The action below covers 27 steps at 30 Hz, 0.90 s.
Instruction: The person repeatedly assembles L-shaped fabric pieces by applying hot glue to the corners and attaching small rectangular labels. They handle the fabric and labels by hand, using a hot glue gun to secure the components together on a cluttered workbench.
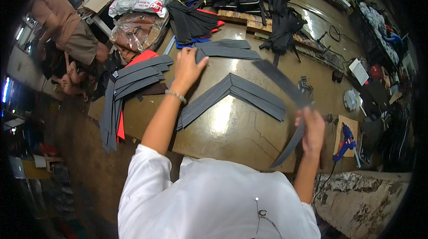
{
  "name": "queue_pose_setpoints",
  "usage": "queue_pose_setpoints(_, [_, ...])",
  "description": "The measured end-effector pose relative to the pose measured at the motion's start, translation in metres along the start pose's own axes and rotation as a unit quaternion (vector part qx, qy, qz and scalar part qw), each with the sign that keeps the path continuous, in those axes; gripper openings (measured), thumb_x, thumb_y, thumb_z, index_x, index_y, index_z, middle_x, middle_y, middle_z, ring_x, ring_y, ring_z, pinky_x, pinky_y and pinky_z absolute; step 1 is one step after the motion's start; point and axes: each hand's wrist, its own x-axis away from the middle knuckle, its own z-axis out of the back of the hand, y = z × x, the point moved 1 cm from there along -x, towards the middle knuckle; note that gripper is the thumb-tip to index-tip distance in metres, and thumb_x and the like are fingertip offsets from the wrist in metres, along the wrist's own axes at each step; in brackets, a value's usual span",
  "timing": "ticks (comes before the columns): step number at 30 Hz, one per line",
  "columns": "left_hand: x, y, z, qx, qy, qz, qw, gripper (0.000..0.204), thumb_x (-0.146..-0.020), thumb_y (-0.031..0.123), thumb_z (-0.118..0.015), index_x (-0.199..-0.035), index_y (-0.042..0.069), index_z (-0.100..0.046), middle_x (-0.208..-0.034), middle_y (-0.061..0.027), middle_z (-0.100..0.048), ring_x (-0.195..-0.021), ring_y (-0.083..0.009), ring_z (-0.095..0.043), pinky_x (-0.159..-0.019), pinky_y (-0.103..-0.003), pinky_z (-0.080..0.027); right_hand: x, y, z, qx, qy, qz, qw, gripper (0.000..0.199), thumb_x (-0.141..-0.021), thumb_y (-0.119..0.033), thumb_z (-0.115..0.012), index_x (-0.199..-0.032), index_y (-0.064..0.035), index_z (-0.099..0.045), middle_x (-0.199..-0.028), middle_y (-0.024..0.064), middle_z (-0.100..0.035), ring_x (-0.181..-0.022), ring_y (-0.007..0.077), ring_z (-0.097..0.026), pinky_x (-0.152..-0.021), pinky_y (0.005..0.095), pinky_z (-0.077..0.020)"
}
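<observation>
My right hand [313, 132], a little blurred, is closed on a bent dark grey strip [281, 81]. One arm of the strip reaches up and left over the table, and the other curves down below my fingers. My left hand [189, 67] has its fingers curled at the left end of a far pile of grey strips [229, 48]; what lies under the fingertips is partly hidden. Between my arms lies a fanned stack of V-shaped grey strips [232, 88], its point facing away from me. Another fanned stack [138, 76] lies left of my left forearm, with red pieces beneath.
Plastic-wrapped bundles [140, 29] and dark strips with red and blue pieces [191, 20] fill the far left of the table [214, 136]. Black straps [285, 20] lie at the back. A blue glue gun [345, 143] rests at right. Another person [67, 20] is at far left.
</observation>
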Motion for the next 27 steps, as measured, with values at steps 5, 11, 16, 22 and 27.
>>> queue_pose_setpoints(5, [-0.013, -0.028, -0.024, -0.058, -0.007, -0.062, 0.996, 0.049, -0.082, 0.037, -0.073, -0.109, -0.004, -0.068, -0.107, -0.0193, -0.064, -0.1, -0.0359, -0.059, -0.091, -0.041, -0.047, -0.039, -0.013, 0.007, -0.049, -0.114, -0.024, 0.992, 0.023, -0.097, -0.018, -0.061, -0.107, 0.0033, -0.06, -0.099, 0.0103, -0.067, -0.08, 0.0137, -0.064, -0.074, 0.0272, -0.0533])
queue_pose_setpoints(11, [-0.02, 0.002, 0.012, 0.143, 0.016, -0.043, 0.989, 0.036, -0.084, 0.029, -0.075, -0.102, -0.002, -0.069, -0.084, -0.0109, -0.071, -0.073, -0.0239, -0.067, -0.071, -0.033, -0.052, -0.046, -0.046, -0.015, 0.096, -0.28, -0.013, 0.955, 0.021, -0.096, -0.017, -0.061, -0.103, 0.0033, -0.063, -0.098, 0.006, -0.066, -0.081, 0.0134, -0.062, -0.077, 0.0291, -0.0522])
queue_pose_setpoints(16, [-0.02, 0.062, 0.072, 0.398, -0.24, -0.034, 0.885, 0.026, -0.09, 0.021, -0.072, -0.102, -0.002, -0.069, -0.088, -0.0029, -0.069, -0.076, -0.008, -0.062, -0.071, -0.024, -0.049, -0.06, -0.077, -0.084, 0.313, -0.317, 0.428, 0.786, 0.024, -0.087, -0.023, -0.071, -0.092, 0.0002, -0.067, -0.128, 0.0168, -0.056, -0.124, 0.031, -0.048, -0.106, 0.0403, -0.036])
queue_pose_setpoints(22, [-0.038, 0.074, 0.109, 0.501, -0.323, -0.05, 0.801, 0.045, -0.102, 0.039, -0.05, -0.116, 0.0, -0.066, -0.098, -0.007, -0.07, -0.09, -0.0115, -0.065, -0.081, -0.025, -0.052, -0.071, -0.125, -0.147, 0.188, -0.369, 0.264, 0.871, 0.024, -0.091, -0.022, -0.07, -0.102, -0.0014, -0.068, -0.086, 0.0007, -0.06, -0.072, 0.0074, -0.054, -0.067, 0.0247, -0.047])
queue_pose_setpoints(27, [-0.053, 0.0, 0.05, 0.093, -0.161, 0.014, 0.982, 0.051, -0.097, 0.041, -0.055, -0.116, -0.006, -0.065, -0.105, -0.0193, -0.069, -0.096, -0.0239, -0.067, -0.083, -0.035, -0.052, -0.057, -0.091, -0.114, 0.173, -0.384, 0.222, 0.88, 0.049, -0.089, -0.019, -0.071, -0.134, -0.0131, -0.056, -0.1, -0.0007, -0.06, -0.078, 0.0034, -0.054, -0.06, 0.02, -0.0468])
